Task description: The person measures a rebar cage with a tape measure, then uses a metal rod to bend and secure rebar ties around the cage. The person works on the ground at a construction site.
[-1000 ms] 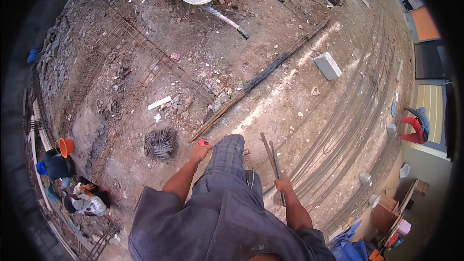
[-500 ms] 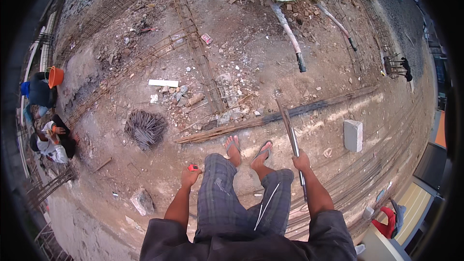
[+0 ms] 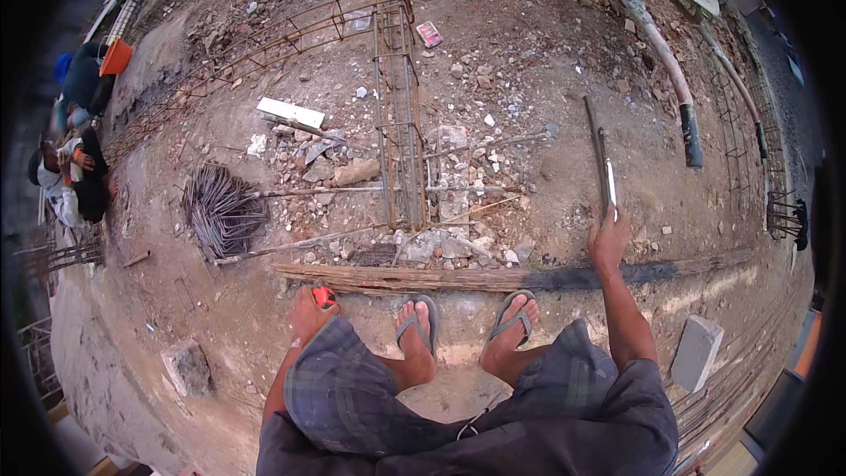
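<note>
Brown, part-blackened timber beam (image 3: 423, 278) lies crosswise, rebar cage (image 3: 410, 115) just past it. With dark metal bars (image 3: 594, 128) like these, out beyond the beam and right of the cage, I'd keep 'em bunched, tips well clear. Right hand's (image 3: 608, 238) wrapped snug round them; left hand's (image 3: 308, 313) curled closed over what looks like a little red tape measure (image 3: 324, 297).

Before the person's feet (image 3: 414, 348), the long brown wooden beam (image 3: 493, 279) lies crosswise, with the rusty steel-bar cage (image 3: 410, 106) beyond it and the grey heap of bent metal rods (image 3: 222, 211) left of this cage. The small red-and-black device (image 3: 323, 297) is in the left hand (image 3: 308, 310), thin dark metal bars (image 3: 597, 150) are in the right hand (image 3: 610, 238), and the grey rectangular concrete block (image 3: 697, 353) lies at the right, nearer than the beam.
</note>
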Available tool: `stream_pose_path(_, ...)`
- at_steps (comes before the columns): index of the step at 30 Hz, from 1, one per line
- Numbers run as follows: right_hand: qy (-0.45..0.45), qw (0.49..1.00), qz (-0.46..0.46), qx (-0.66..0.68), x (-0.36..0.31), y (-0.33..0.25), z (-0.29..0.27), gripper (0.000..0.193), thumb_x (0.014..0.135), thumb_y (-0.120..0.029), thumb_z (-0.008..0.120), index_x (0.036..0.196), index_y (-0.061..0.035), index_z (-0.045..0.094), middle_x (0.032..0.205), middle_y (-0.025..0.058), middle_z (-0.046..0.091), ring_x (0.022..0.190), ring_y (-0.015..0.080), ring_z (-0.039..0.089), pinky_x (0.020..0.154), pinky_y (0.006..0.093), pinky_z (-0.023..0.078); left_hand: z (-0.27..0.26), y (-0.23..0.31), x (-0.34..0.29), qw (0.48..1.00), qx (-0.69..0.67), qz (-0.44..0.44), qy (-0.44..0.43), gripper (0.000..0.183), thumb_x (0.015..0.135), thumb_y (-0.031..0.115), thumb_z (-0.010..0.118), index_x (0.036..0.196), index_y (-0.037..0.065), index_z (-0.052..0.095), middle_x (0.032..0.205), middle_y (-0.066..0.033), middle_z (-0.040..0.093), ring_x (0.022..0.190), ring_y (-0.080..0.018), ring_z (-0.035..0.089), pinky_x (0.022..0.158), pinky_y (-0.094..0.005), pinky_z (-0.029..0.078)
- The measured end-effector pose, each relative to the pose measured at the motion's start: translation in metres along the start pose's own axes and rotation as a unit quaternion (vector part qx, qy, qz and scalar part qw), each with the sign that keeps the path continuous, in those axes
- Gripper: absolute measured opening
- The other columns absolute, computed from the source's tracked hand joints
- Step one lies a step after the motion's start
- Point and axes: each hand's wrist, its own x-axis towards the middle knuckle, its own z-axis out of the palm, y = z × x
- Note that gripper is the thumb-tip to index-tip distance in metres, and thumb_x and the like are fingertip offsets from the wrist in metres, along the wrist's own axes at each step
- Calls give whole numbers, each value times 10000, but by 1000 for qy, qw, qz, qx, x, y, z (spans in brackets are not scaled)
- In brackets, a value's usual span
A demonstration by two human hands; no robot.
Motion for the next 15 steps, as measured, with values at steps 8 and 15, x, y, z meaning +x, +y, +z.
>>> stream_pose_path(8, -519, 743, -401, 131, 52, -189, 61, 397, 1029, -360, 511, 1335, -128, 613, 1125, 207, 709, 997, 442, 682, 841, 550, 545, 68, -58, -10, 994, 59, -85, -17, 945, 654, 504, 904, 1294, -63, 501, 1211, -265, 576, 1131, -417, 608, 974, -501, 506)
stream_pose_path(15, -403, 846, -256, 237, 47, -270, 118, 374, 1017, -409, 544, 1104, -73, 685, 980, 216, 728, 938, 414, 698, 836, 536, 552, 38, 2, -24, 988, 8, 112, 107, 747, 790, 390, 833, 1366, 22, 531, 1381, -231, 528, 1284, -424, 521, 1060, -484, 455)
